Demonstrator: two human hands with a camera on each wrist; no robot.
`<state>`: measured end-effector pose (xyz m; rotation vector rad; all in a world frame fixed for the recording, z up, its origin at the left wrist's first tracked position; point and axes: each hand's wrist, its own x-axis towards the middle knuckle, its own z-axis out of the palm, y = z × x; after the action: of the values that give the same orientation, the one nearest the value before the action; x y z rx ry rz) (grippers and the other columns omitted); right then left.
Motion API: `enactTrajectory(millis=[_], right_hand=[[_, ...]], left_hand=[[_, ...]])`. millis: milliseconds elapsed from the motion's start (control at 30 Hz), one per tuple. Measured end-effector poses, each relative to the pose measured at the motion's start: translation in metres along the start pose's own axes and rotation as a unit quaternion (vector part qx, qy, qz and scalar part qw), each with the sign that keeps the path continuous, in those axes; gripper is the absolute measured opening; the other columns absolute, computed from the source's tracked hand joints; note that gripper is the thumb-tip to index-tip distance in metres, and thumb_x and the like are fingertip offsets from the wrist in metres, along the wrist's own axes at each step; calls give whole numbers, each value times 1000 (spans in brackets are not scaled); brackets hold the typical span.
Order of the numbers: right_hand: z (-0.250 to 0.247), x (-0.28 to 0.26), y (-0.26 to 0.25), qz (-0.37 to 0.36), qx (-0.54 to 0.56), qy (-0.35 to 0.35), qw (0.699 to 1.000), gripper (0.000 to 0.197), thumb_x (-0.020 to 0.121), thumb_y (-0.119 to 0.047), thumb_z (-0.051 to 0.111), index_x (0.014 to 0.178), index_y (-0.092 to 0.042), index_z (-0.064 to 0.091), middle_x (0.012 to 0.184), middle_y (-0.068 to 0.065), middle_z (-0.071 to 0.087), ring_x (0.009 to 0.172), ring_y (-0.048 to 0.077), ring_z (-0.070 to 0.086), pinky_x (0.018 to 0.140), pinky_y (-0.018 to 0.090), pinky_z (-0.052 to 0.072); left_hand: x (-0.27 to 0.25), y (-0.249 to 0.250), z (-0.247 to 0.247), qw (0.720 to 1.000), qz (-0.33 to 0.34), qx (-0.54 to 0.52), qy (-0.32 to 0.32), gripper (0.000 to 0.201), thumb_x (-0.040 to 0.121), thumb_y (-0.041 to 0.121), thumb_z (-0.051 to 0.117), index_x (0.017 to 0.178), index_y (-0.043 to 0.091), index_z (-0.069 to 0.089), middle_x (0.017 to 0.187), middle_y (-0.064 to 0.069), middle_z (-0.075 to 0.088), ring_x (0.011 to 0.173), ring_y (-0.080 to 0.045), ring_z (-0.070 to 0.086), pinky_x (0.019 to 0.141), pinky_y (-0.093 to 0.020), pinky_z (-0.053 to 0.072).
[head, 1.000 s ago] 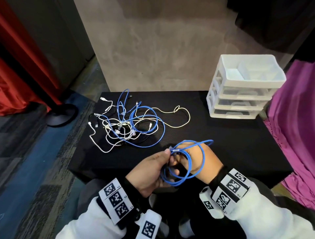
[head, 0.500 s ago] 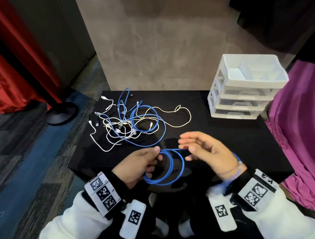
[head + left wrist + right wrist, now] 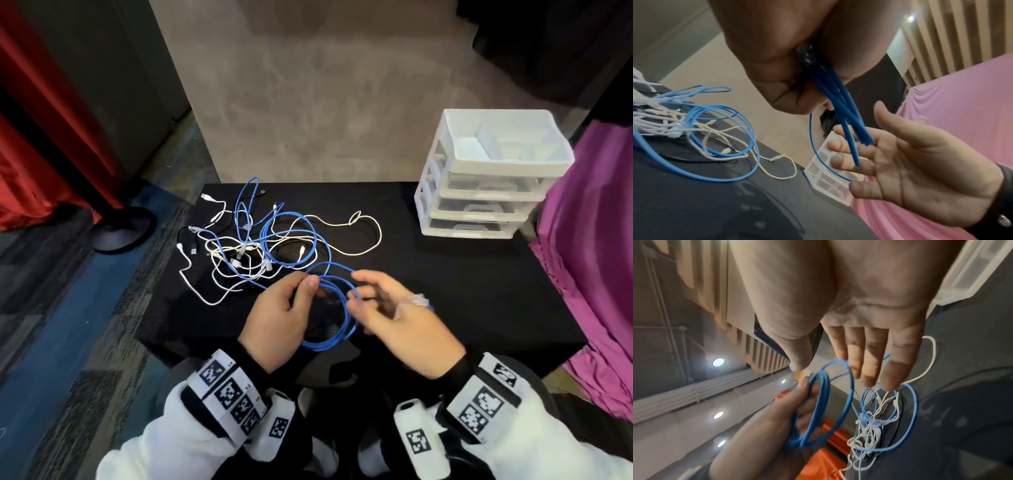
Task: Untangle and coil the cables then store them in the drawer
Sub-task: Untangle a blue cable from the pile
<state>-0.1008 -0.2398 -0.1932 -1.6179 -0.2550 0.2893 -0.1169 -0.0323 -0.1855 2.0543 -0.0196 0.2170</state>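
Thin blue coiled cable [image 3: 334, 315], lower centre of the head view, pinched at its top by the left hand [image 3: 277, 318]. The right hand [image 3: 394, 318], fingers spread, holds nothing; the loops could spring apart. One coil, one tangled cable heap [image 3: 260, 246] centre-left, one white three-drawer plastic unit [image 3: 486, 181] upper right.
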Motion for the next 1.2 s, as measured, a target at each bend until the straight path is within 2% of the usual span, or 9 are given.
enactTrajectory(millis=[100, 200, 267, 400, 567, 767, 933, 1100, 1200], right_hand=[[14, 2, 1, -27, -65, -9, 997, 28, 96, -21, 72, 122, -32, 67, 102, -3, 76, 98, 14, 72, 93, 34, 56], [15, 3, -1, -22, -34, 37, 998, 16, 97, -8, 69, 105, -22, 73, 84, -1, 76, 79, 10, 70, 78, 33, 54], [12, 3, -4, -35, -43, 32, 998, 15, 97, -7, 69, 103, -20, 74, 88, 3, 77, 81, 12, 71, 83, 33, 56], [1, 1, -12, -94, -107, 96, 985, 11, 99, -17, 70, 105, -24, 75, 98, -1, 73, 89, 13, 67, 84, 21, 51], [-18, 12, -17, -151, -246, 43, 957, 42, 100, -17, 66, 138, -33, 62, 125, -17, 62, 102, 13, 62, 93, 14, 44], [-32, 24, -19, -151, -324, -39, 933, 6, 97, -27, 72, 91, -28, 74, 83, -6, 62, 84, 13, 61, 80, 33, 49], [-53, 35, -24, -141, -239, 102, 955, 11, 96, -23, 72, 87, -27, 74, 83, -6, 67, 75, 14, 62, 78, 40, 51], [-48, 27, -15, -78, -183, 97, 975, 14, 97, -25, 71, 83, -27, 73, 72, -9, 62, 58, 6, 53, 67, 33, 45], [-36, 17, -10, -71, -153, 55, 984, 16, 98, -25, 70, 84, -20, 69, 72, -6, 60, 69, 4, 52, 74, 29, 42]], left_hand=[[0, 6, 8, 999, 29, -21, 9, 19, 105, 27, 52, 117, 27, 67, 89, 7, 70, 83, -8, 64, 84, -28, 52], [-2, 11, 13, 986, -59, -154, 6, 40, 104, 25, 54, 144, 22, 46, 67, 10, 55, 58, -14, 49, 59, -27, 48], [-5, 14, 14, 954, -124, -272, -36, 31, 101, 30, 53, 118, 4, 55, 60, 6, 43, 53, -13, 38, 50, -28, 45], [-6, 16, 8, 945, -159, -278, -62, 22, 107, 25, 47, 90, 11, 52, 60, 4, 33, 46, -8, 28, 42, -23, 30], [-7, 16, 4, 959, -134, -222, -116, 25, 106, 27, 49, 86, 13, 51, 60, 0, 29, 46, -11, 24, 39, -19, 26], [-10, 24, -2, 954, -139, -192, -183, 33, 106, 29, 50, 93, -2, 49, 60, 2, 28, 48, -12, 22, 40, -20, 23], [-14, 20, -6, 952, -157, -180, -192, 34, 107, 28, 47, 87, 0, 45, 61, 0, 26, 51, -14, 21, 47, -30, 19], [-12, 15, -14, 960, -144, -195, -138, 36, 107, 27, 45, 88, -4, 47, 61, -1, 26, 51, -13, 22, 43, -25, 24], [-11, 14, -10, 957, -153, -227, -92, 34, 108, 26, 42, 93, -1, 56, 58, 1, 26, 46, -10, 21, 42, -24, 19]])
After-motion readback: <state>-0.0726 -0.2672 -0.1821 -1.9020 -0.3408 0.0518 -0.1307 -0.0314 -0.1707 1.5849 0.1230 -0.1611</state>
